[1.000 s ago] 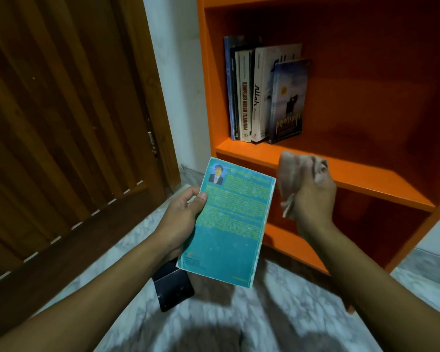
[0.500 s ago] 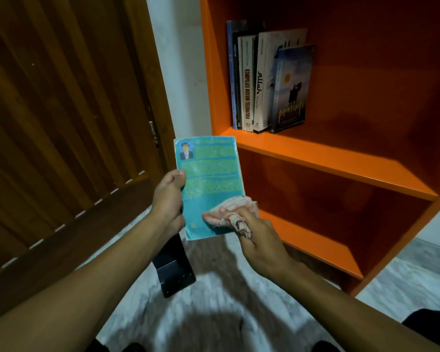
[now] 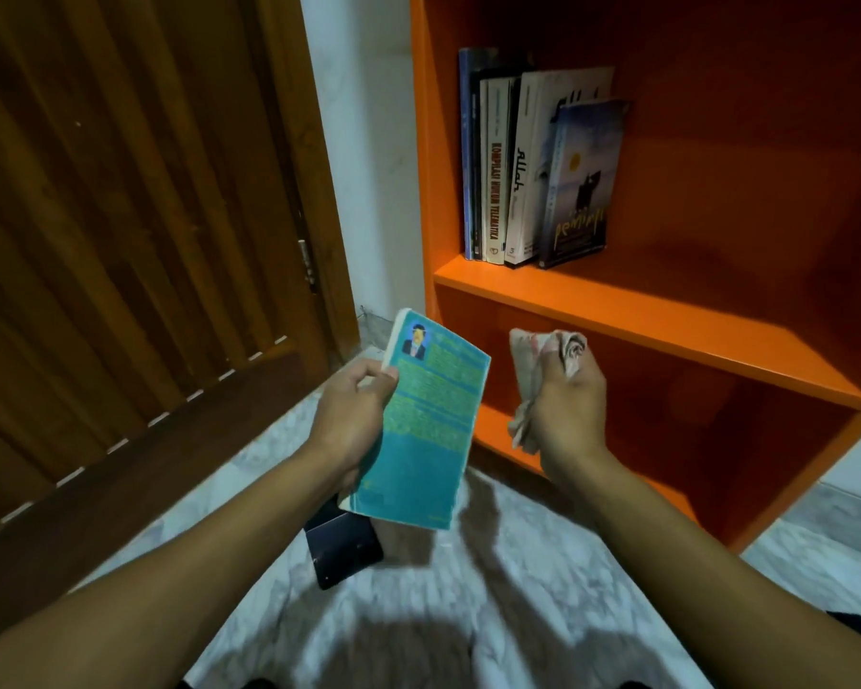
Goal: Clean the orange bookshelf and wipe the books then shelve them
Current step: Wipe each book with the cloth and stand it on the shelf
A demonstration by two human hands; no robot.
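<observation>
Left hand [image 3: 351, 415] fingers curled round teal book [image 3: 426, 430] edge, thumb on cover; right hand [image 3: 565, 410] fist bunched round cloth [image 3: 543, 370], apart from book; several shelved books [image 3: 533, 166] upright on middle board of bookshelf [image 3: 667, 325]; teal book likely mid-wipe, unshelved; dark book [image 3: 344, 544] waits on floor

You see a glossy paper book [image 3: 428, 425], a crumpled cloth rag [image 3: 543, 370], a smooth matt-painted bookshelf [image 3: 667, 320], a ribbed wooden door [image 3: 135, 231].

Shelf [image 3: 617, 310]: bright orange.
Book [image 3: 428, 425]: teal, with green text blocks.
Cloth [image 3: 533, 370]: pale beige.
Door [image 3: 120, 216]: dark brown slats.
Floor [image 3: 543, 589]: grey-white marbling.
</observation>
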